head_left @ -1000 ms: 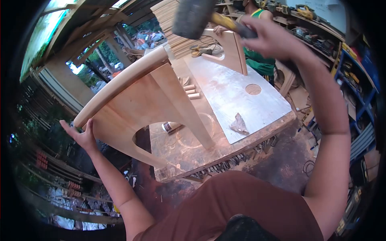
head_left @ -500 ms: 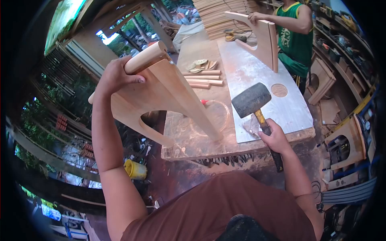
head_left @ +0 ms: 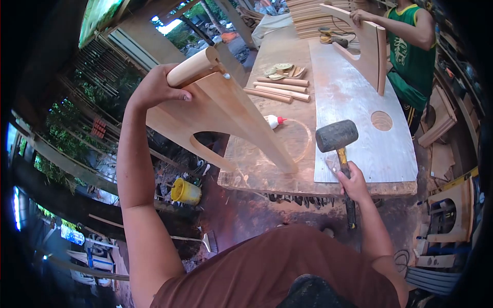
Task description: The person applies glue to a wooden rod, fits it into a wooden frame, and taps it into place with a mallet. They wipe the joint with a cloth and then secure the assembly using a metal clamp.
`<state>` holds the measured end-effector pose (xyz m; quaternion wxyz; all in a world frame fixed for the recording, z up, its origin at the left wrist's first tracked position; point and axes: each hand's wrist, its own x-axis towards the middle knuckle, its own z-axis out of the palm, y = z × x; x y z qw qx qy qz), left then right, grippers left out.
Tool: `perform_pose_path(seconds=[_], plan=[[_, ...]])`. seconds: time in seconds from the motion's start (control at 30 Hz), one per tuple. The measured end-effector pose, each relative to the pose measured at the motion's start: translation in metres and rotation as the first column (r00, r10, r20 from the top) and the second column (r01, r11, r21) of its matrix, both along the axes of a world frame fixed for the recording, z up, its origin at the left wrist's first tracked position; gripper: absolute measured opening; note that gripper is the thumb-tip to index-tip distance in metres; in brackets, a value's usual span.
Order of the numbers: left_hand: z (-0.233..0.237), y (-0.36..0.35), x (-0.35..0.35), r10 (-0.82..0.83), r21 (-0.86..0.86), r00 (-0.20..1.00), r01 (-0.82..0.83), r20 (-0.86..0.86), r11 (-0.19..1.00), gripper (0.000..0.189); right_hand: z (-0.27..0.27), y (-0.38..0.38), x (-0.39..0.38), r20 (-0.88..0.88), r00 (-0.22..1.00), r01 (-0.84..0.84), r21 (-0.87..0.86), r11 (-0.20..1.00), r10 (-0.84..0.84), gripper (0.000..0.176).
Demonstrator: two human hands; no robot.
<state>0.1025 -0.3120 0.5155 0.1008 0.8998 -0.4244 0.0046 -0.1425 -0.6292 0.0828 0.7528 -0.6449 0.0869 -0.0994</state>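
One mallet (head_left: 337, 135), four dowels (head_left: 281, 88)

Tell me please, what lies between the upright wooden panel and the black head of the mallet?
In the head view, a red-capped bottle and a curved mark on the worktable show between the panel and the mallet.

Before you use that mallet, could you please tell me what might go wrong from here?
The left hand grips the rounded rail, so a stray blow from the mallet in the right hand could catch its fingers. The arched panel stands on narrow legs near the edge of the table, and might tip or slip if hit off-centre. The red-capped bottle, partly hidden behind it, could get knocked.
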Motion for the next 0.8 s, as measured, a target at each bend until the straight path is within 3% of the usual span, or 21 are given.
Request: perform_pose_path(seconds=[0.1, 0.27, 0.33, 0.4, 0.47, 0.53, 0.57, 0.6, 0.63, 0.67, 0.7, 0.8], plan=[[0.0, -0.001, -0.002, -0.018, -0.022, 1.0, 0.017, -0.01, 1.0, 0.063, 0.036, -0.006, 0.02, 0.076, 0.997, 0.027, -0.114, 0.993, -0.018, 0.025], [-0.005, 0.011, 0.01, -0.088, -0.057, 0.994, 0.092, 0.057, 0.994, 0.057, 0.202, -0.021, 0.048, 0.364, 0.931, 0.19, -0.482, 0.855, -0.001, 0.037], [-0.006, 0.01, 0.01, -0.145, -0.076, 0.987, 0.15, 0.068, 0.986, 0.053, 0.295, -0.015, 0.048, 0.471, 0.882, 0.37, -0.68, 0.633, -0.011, 0.044], [-0.004, 0.011, 0.004, -0.133, -0.066, 0.984, 0.141, 0.116, 0.988, 0.052, 0.372, -0.009, 0.055, 0.59, 0.802, 0.486, -0.732, 0.478, 0.088, 0.035], [0.0, 0.01, 0.001, -0.116, -0.054, 0.98, 0.126, 0.161, 0.991, 0.052, 0.428, -0.022, 0.077, 0.583, 0.813, 0.573, -0.797, 0.19, -0.009, 0.036], [0.0, 0.013, 0.0, -0.112, -0.007, 0.976, 0.115, 0.189, 0.993, 0.058, 0.484, 0.074, 0.034, 0.548, 0.828, 0.559, -0.792, 0.244, -0.118, 0.022], [-0.002, 0.016, 0.003, -0.107, -0.024, 0.977, 0.114, 0.185, 0.993, 0.058, 0.491, 0.063, 0.039, 0.459, 0.886, 0.432, -0.87, 0.236, 0.07, 0.021], [-0.003, 0.018, 0.009, -0.137, -0.024, 0.965, 0.146, 0.224, 0.989, 0.058, 0.507, 0.078, 0.031, 0.256, 0.967, 0.256, -0.967, 0.013, -0.004, 0.021], [-0.005, 0.017, 0.011, -0.166, -0.023, 0.951, 0.178, 0.26, 0.984, 0.058, 0.508, 0.089, 0.038, 0.112, 0.994, 0.102, -0.943, -0.318, -0.012, 0.022], [-0.005, 0.016, 0.011, -0.162, -0.035, 0.953, 0.176, 0.254, 0.984, 0.058, 0.51, 0.101, 0.043, -0.021, 0.998, -0.056, -0.789, -0.612, -0.064, 0.022], [-0.002, 0.015, 0.011, -0.156, -0.026, 0.951, 0.169, 0.266, 0.985, 0.057, 0.514, 0.112, 0.037, -0.023, 0.995, -0.069, -0.86, -0.505, -0.095, 0.022], [-0.004, 0.012, 0.014, -0.135, -0.046, 0.96, 0.151, 0.245, 0.987, 0.054, 0.538, 0.117, 0.03, -0.015, 1.0, -0.019, -0.806, -0.592, -0.012, 0.017]])
